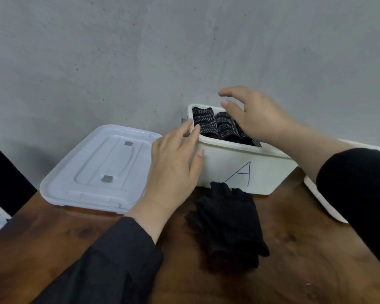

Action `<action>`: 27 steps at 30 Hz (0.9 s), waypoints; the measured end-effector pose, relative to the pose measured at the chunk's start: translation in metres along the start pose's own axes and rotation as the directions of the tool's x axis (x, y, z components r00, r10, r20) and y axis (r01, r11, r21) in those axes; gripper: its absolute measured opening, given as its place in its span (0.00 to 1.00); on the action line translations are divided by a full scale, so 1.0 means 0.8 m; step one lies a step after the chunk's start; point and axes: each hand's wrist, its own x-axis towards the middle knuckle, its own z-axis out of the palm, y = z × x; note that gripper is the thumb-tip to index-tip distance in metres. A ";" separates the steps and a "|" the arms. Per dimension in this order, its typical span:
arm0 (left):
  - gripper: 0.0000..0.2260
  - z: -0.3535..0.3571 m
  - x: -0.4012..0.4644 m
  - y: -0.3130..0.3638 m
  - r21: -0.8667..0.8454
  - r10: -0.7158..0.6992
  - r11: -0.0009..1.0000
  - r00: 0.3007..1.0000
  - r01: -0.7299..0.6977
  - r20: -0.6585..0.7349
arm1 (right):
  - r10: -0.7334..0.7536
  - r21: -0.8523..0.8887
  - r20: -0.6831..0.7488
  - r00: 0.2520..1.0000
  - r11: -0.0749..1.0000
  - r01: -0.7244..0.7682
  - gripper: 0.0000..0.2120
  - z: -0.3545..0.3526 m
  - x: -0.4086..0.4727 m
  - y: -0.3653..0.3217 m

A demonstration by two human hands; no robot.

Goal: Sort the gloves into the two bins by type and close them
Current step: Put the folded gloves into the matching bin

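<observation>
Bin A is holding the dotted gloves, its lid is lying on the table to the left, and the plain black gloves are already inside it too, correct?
Not quite. In the head view the plain black gloves lie on the table in front of bin A, not inside. The dotted gloves are in it, and the lid lies left.

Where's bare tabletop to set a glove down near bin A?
Bare brown wooden table lies right of the plain black glove pile, below white bin A. Crowded: white lid left, left hand against bin, right hand over dotted gloves.

Dark wooden table [294, 249], white bin marked A [261, 172], white lid [92, 172], black gloves [228, 227] lying on it
</observation>
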 end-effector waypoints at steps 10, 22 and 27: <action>0.13 -0.003 -0.012 0.124 -0.082 0.289 0.953 0.955 -0.293 -0.062 | 0.165 0.154 -0.290 0.943 0.980 -0.124 0.10 -0.034 -0.259 0.081; 0.19 0.119 -0.123 0.314 -0.183 0.191 0.979 0.703 -0.088 0.685 | 0.445 -0.035 -0.068 0.893 0.893 -0.448 0.13 -0.036 -0.495 0.187; 0.17 0.172 -0.126 0.350 -0.168 0.138 0.985 0.713 -0.029 0.687 | 0.430 -0.004 -0.261 0.864 0.895 -0.446 0.11 -0.035 -0.498 0.201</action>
